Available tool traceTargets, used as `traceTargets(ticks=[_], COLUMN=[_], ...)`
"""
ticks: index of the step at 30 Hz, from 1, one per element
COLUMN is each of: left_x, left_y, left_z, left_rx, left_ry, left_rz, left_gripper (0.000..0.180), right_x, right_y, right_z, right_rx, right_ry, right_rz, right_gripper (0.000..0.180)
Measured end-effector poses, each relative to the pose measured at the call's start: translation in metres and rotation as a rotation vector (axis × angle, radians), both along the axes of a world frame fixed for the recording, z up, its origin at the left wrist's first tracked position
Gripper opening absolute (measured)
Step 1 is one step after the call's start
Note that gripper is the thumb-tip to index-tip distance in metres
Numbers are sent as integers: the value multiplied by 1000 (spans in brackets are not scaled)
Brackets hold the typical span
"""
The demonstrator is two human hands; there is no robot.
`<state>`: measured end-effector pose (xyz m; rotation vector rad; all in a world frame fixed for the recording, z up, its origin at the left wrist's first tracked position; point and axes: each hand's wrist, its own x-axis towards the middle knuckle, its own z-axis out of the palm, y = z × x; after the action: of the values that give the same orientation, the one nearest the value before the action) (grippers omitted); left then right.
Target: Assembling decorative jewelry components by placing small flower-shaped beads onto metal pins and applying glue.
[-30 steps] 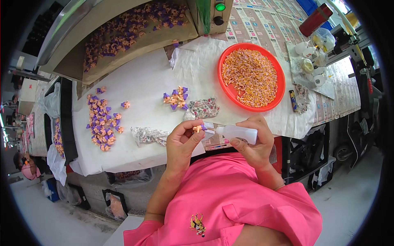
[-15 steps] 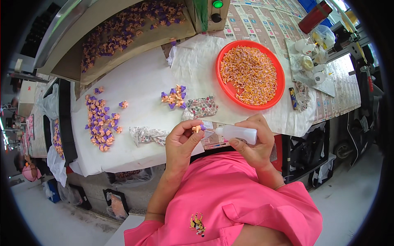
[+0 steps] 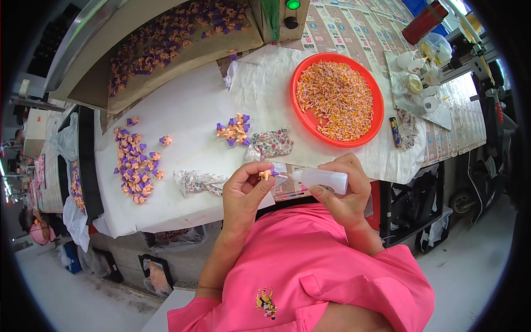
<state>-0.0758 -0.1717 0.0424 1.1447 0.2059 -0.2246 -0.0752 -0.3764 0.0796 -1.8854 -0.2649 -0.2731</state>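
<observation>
Pinched between the thumb and fingers of my left hand (image 3: 243,191) is a small peach-and-purple plastic figure part (image 3: 267,174). My right hand (image 3: 349,191) is closed around a white squeeze bottle (image 3: 323,180) lying almost level. The bottle's thin nozzle points left at the purple end of the part; whether it touches cannot be made out. On the white sheet beyond my hands sit a small cluster of like parts (image 3: 233,130) and a flowered cloth (image 3: 272,144). A larger pile of parts (image 3: 133,166) spreads at the left.
A red round tray (image 3: 379,108) full of tiny orange and pink pieces stands at the right. Behind it are small white bottles (image 3: 430,103) and a dark red flask (image 3: 425,23). A machine opening (image 3: 182,52) holding more parts rises at the far left. A crumpled cloth (image 3: 198,182) lies near the front edge.
The squeeze bottle has shifted very slightly to the right, its nozzle still beside the part. Otherwise both hands hold almost the same pose.
</observation>
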Motion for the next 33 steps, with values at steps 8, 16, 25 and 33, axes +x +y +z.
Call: traceTargets(ticks=[8,16,25,33], left_x=[1,2,4,8], left_y=[1,7,11,-5], left_z=[-2,-2,1,3], left_rx=[14,-33,-121,-157], left_ry=[4,41,89,123], left_rz=[9,48,118,95], left_gripper=[29,29,28,27], right_x=[2,14,27,34], right_y=[-1,5,3,-9], right_z=[-4,-24,-67,-57], right_rx=[9,110,-229,-323], right_ry=[-2,47,37,-77], right_rz=[-3,-63,-97,-151], right_gripper=[34,31,27,26])
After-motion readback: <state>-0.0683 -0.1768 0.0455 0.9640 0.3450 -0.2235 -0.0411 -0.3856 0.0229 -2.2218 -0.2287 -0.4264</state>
